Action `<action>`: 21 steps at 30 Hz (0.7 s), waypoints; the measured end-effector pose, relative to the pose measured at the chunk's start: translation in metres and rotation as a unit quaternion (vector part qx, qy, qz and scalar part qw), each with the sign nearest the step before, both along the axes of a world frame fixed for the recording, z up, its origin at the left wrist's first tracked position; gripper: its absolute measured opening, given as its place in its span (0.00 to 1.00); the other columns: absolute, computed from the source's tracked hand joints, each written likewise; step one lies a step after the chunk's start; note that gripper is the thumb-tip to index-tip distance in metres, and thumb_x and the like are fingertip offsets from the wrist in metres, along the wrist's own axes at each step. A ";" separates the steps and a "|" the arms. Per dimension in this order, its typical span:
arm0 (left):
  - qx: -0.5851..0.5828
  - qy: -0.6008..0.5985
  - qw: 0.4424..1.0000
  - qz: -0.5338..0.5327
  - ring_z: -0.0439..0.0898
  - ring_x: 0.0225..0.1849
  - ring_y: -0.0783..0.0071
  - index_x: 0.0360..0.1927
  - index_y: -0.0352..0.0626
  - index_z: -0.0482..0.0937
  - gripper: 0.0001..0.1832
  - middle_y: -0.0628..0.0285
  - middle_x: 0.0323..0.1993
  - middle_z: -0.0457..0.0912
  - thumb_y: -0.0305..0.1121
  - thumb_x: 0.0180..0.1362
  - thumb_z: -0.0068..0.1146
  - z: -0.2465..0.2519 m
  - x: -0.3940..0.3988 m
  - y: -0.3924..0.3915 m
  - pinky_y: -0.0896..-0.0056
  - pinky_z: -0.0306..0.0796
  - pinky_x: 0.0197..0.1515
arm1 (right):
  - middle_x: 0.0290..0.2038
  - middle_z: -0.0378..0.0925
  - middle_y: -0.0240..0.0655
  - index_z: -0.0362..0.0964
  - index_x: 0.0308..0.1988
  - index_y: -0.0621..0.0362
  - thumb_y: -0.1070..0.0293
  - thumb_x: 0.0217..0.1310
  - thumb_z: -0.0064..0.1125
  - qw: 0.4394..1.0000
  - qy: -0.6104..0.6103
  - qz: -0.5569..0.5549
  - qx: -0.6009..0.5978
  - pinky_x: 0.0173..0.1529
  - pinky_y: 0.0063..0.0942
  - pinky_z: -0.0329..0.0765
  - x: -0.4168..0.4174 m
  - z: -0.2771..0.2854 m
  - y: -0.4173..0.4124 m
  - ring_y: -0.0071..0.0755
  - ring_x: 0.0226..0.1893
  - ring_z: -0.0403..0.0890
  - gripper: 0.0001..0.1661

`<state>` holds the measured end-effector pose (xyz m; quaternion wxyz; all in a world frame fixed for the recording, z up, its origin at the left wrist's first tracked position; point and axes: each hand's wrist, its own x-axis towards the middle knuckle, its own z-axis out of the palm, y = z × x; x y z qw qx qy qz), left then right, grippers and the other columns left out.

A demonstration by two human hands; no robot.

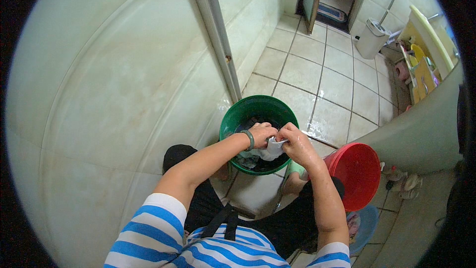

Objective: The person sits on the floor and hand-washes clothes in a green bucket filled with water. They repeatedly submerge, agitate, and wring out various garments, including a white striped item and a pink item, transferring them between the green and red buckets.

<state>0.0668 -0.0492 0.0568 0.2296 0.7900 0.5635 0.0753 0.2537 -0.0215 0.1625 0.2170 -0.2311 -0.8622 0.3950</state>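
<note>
Between my knees stands a green bucket [259,105] with dark, wet contents inside. Over its opening, my right hand [295,143] pinches the edge of a wet white cloth [273,150]. My left hand [263,134], with a green bangle [250,140] at the wrist, is on the cloth's left side, fingers bent over it. The cloth bunches and hangs down into the bucket. Its lower part merges with greyish fabric or suds near the bucket's front, and I cannot tell which.
A red bucket [357,175] stands right of my right forearm, with a blue basin [366,227] holding cloth below it. Several bottles [405,184] sit by the right wall. A metal frame post [215,29] rises behind the green bucket. Further off are a white bin [372,39] and a doorway.
</note>
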 end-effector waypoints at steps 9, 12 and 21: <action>-0.114 -0.129 0.978 0.115 0.74 0.42 0.54 0.48 0.48 0.68 0.27 0.53 0.36 0.76 0.35 0.40 0.60 -0.018 -0.010 -0.017 0.58 0.65 0.48 | 0.29 0.68 0.39 0.68 0.28 0.62 0.86 0.36 0.46 0.999 0.022 -0.048 0.002 0.36 0.30 0.71 0.009 0.002 0.007 0.42 0.33 0.73 0.12; -0.063 -0.009 0.996 0.068 0.73 0.42 0.54 0.46 0.48 0.72 0.25 0.51 0.36 0.75 0.36 0.39 0.59 -0.035 -0.022 -0.024 0.59 0.66 0.47 | 0.31 0.69 0.39 0.70 0.29 0.57 0.81 0.40 0.49 0.998 -0.008 -0.058 0.016 0.36 0.32 0.71 0.011 0.003 0.008 0.44 0.33 0.74 0.10; -0.065 -0.305 0.879 0.362 0.74 0.29 0.69 0.29 0.37 0.73 0.17 0.57 0.24 0.75 0.42 0.44 0.54 -0.004 -0.072 -0.026 0.70 0.67 0.34 | 0.34 0.72 0.43 0.70 0.35 0.57 0.74 0.44 0.50 0.978 -0.038 -0.200 0.042 0.39 0.36 0.71 0.018 -0.007 0.026 0.46 0.35 0.74 0.12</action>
